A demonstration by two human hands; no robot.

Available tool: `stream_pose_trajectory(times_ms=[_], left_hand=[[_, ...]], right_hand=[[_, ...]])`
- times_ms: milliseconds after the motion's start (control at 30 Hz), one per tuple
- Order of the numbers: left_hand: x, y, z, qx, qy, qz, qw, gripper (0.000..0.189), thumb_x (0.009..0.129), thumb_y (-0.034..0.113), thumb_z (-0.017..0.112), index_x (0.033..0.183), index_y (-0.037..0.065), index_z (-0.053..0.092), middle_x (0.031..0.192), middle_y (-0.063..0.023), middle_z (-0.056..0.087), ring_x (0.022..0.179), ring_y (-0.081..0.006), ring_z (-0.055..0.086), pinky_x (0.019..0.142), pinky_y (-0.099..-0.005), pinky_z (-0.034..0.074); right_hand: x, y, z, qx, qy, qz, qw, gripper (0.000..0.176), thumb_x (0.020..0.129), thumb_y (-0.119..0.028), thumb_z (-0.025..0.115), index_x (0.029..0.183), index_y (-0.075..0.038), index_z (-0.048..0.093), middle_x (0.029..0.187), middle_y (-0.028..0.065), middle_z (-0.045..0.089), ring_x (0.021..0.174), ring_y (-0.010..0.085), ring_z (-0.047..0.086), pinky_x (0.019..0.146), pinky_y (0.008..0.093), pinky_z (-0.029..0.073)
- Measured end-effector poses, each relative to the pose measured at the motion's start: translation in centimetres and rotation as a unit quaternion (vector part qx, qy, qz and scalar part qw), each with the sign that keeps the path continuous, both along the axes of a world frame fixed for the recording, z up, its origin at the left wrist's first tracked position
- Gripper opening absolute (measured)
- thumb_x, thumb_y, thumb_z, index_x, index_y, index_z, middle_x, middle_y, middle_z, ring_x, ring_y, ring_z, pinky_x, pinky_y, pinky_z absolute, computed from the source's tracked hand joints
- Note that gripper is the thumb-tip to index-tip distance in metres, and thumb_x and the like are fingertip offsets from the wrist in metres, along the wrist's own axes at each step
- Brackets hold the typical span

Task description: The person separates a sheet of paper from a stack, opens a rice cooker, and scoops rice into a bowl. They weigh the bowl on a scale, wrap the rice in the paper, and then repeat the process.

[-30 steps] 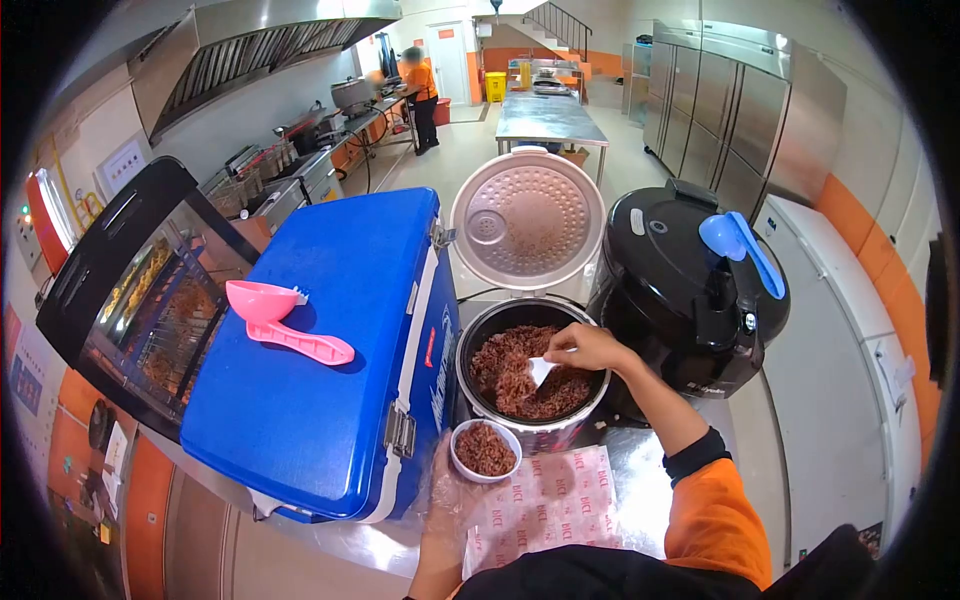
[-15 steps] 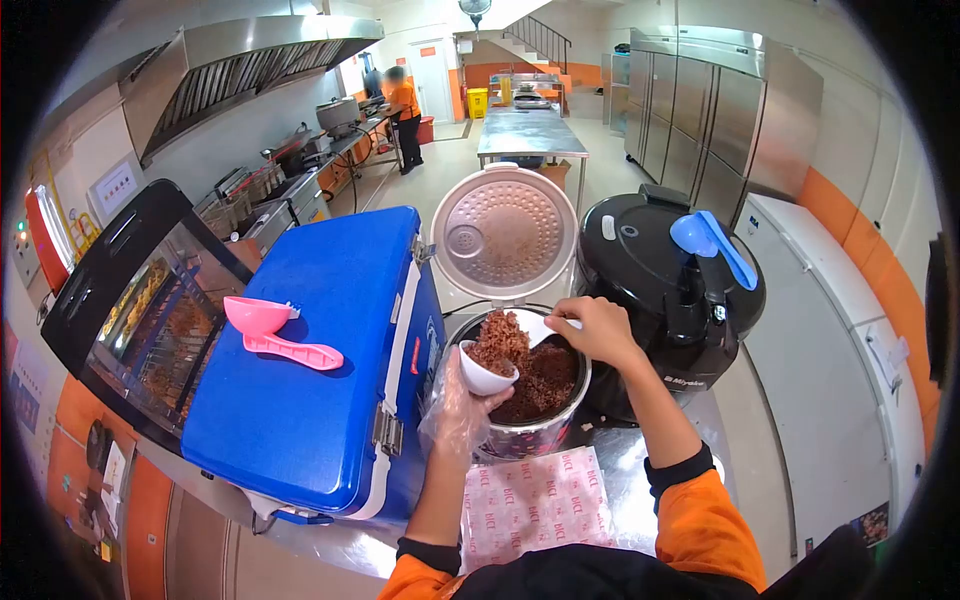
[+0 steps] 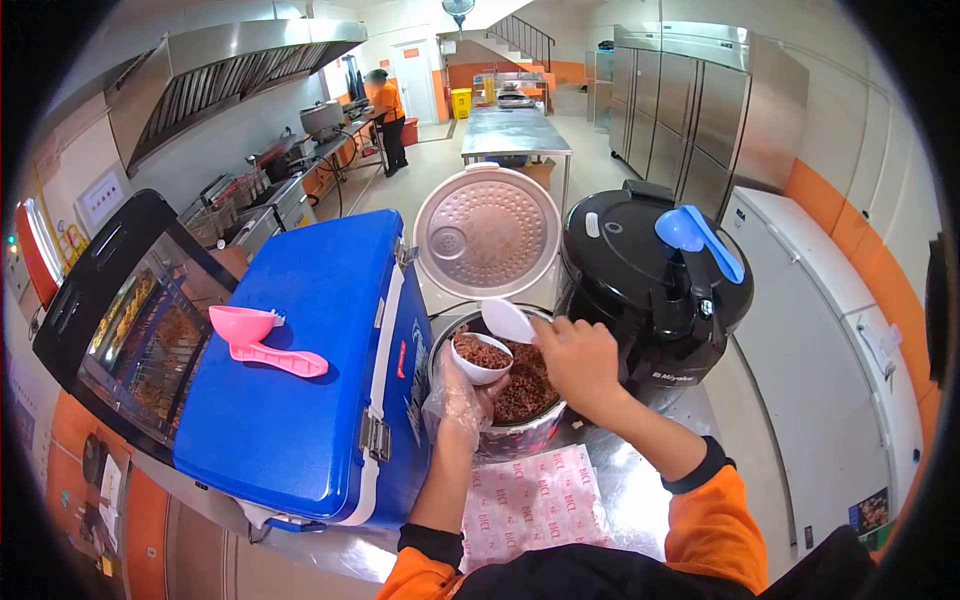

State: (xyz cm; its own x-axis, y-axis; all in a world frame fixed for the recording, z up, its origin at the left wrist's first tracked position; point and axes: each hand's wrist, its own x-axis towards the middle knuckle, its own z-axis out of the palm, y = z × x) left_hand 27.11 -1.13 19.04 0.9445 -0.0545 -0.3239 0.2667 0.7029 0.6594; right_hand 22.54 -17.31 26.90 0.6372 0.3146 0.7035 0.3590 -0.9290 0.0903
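My left hand, in a clear plastic glove, is closed around a white rice scoop with a round cup, filled with reddish-brown rice. It is held over the left side of an open rice cooker, whose pot has more of the same rice inside. In my bare right hand is a white rice paddle, its blade just above the scoop's far rim. The cooker's lid stands raised behind the pot. Printed paper sheets lie on the metal table in front.
To the left, a blue cooler box carries a pink scoop, beside a glass display case. At right stands a closed black cooker with a blue scoop on top. A person stands at the far counter.
My right hand has lifted the paddle out of the pot to above the scoop. The rice heaped high in the scoop is now nearly level with its rim. The whole view has shifted slightly.
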Motion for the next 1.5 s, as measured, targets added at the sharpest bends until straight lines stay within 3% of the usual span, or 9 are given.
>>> stream_pose_trajectory(times_ms=[100, 367, 633, 733, 867, 1000, 1133, 1267, 1500], left_hand=[[0.2, 0.4, -0.3, 0.031, 0.012, 0.007, 0.999, 0.057, 0.086, 0.062, 0.037, 0.120, 0.019, 0.050, 0.107, -0.0066, 0.062, 0.093, -0.0249, 0.062, 0.063, -0.0382, 0.053], [0.1, 0.9, -0.3, 0.055, -0.022, 0.033, 0.998, 0.060, 0.087, 0.065, 0.032, 0.113, 0.014, 0.052, 0.095, -0.0071, 0.064, 0.079, -0.0211, 0.065, 0.051, -0.0325, 0.055], [-0.3, -0.4, -1.4, 0.014, 0.001, 0.057, 0.998, 0.051, 0.085, 0.062, 0.038, 0.103, 0.019, 0.057, 0.092, -0.0029, 0.064, 0.083, -0.0215, 0.063, 0.065, -0.0415, 0.053], [-0.2, -0.1, -1.7, 0.011, -0.005, 0.048, 0.999, 0.056, 0.085, 0.065, 0.035, 0.108, 0.017, 0.056, 0.092, -0.0041, 0.065, 0.082, -0.0208, 0.064, 0.060, -0.0386, 0.053], [-0.5, 1.5, -1.6, -0.001, 0.023, 0.001, 1.000, 0.060, 0.085, 0.066, 0.035, 0.113, 0.017, 0.055, 0.100, -0.0066, 0.064, 0.085, -0.0241, 0.064, 0.059, -0.0401, 0.055], [-1.7, 2.8, 0.7, 0.040, 0.001, 0.072, 0.997, 0.062, 0.083, 0.068, 0.036, 0.119, 0.020, 0.052, 0.111, -0.0080, 0.061, 0.092, -0.0264, 0.064, 0.060, -0.0446, 0.056], [-3.4, 4.8, 1.5, 0.021, -0.042, 0.090, 0.995, 0.060, 0.084, 0.066, 0.036, 0.119, 0.020, 0.054, 0.116, -0.0084, 0.059, 0.096, -0.0282, 0.063, 0.057, -0.0477, 0.056], [-5.8, 5.0, 2.0, -0.062, -0.043, 0.116, 0.990, 0.058, 0.088, 0.058, 0.038, 0.114, 0.009, 0.058, 0.111, -0.0109, 0.062, 0.099, -0.0285, 0.062, 0.068, -0.0487, 0.056], [-9.8, 5.3, -0.8, -0.099, -0.056, 0.154, 0.981, 0.059, 0.092, 0.051, 0.036, 0.111, 0.000, 0.059, 0.109, -0.0136, 0.063, 0.098, -0.0279, 0.062, 0.089, -0.0423, 0.049]], right_hand=[[-1.4, 0.3, 2.5, 0.206, 0.188, 0.012, 0.960, 0.019, 0.090, -0.019, 0.054, 0.103, -0.010, 0.065, 0.077, 0.0124, 0.061, 0.073, 0.0293, 0.061, 0.064, 0.0400, 0.046], [-0.5, 0.5, -2.0, 0.305, 0.310, 0.209, 0.876, 0.022, 0.089, -0.011, 0.054, 0.109, -0.006, 0.064, 0.092, 0.0204, 0.065, 0.080, 0.0361, 0.065, 0.072, 0.0378, 0.051], [-1.4, 2.6, -2.4, 0.137, 0.403, 0.133, 0.895, 0.029, 0.075, 0.002, 0.049, 0.103, 0.005, 0.057, 0.077, 0.0367, 0.058, 0.079, 0.0499, 0.061, 0.073, 0.0531, 0.050], [-0.8, 2.6, -2.8, 0.129, 0.396, 0.140, 0.898, 0.030, 0.082, -0.004, 0.048, 0.108, 0.003, 0.059, 0.073, 0.0321, 0.058, 0.068, 0.0448, 0.061, 0.066, 0.0508, 0.049], [2.5, -0.4, -0.9, 0.130, 0.384, 0.223, 0.886, 0.022, 0.086, -0.018, 0.056, 0.101, -0.007, 0.068, 0.088, 0.0234, 0.064, 0.082, 0.0389, 0.063, 0.075, 0.0434, 0.050], [0.4, -2.0, 4.7, 0.110, 0.319, 0.054, 0.940, 0.028, 0.085, -0.021, 0.059, 0.109, -0.009, 0.063, 0.086, 0.0210, 0.065, 0.083, 0.0380, 0.063, 0.073, 0.0454, 0.050], [3.2, -1.8, 1.7, 0.008, 0.253, 0.009, 0.968, 0.024, 0.080, -0.021, 0.063, 0.102, -0.010, 0.061, 0.081, 0.0150, 0.067, 0.077, 0.0330, 0.065, 0.064, 0.0445, 0.050], [6.8, -0.4, -4.9, -0.133, 0.149, 0.033, 0.979, 0.021, 0.071, -0.014, 0.064, 0.092, -0.011, 0.066, 0.077, 0.0075, 0.066, 0.069, 0.0270, 0.067, 0.057, 0.0399, 0.050], [9.8, 1.0, -7.0, -0.132, 0.284, 0.095, 0.945, 0.026, 0.075, -0.023, 0.064, 0.098, -0.013, 0.069, 0.084, 0.0135, 0.068, 0.075, 0.0300, 0.067, 0.063, 0.0425, 0.053]])
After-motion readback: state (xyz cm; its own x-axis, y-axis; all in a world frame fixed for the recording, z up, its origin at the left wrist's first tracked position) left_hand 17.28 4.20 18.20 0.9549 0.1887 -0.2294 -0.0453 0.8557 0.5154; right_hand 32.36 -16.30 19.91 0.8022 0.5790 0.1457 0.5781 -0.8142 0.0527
